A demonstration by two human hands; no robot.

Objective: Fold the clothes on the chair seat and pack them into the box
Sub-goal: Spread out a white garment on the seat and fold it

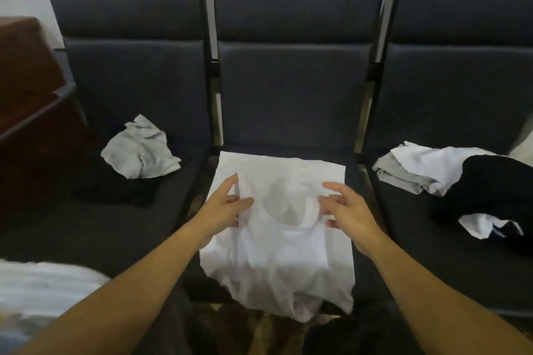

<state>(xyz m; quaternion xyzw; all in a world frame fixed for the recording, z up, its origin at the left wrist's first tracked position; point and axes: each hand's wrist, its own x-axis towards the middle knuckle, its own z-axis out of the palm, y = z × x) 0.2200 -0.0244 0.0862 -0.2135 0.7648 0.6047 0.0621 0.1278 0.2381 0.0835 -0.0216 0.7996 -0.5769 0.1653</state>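
My middle chair seat (291,112) carries a white tank top (281,253) (hem overhanging); neighbouring seats hold crumpled clothes (140,148).

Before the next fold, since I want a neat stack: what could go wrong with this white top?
The white tank top hangs over the middle seat's front edge, so its hem may slide off. The left hand and right hand pinch only the straps, so the body may bunch when lifted.
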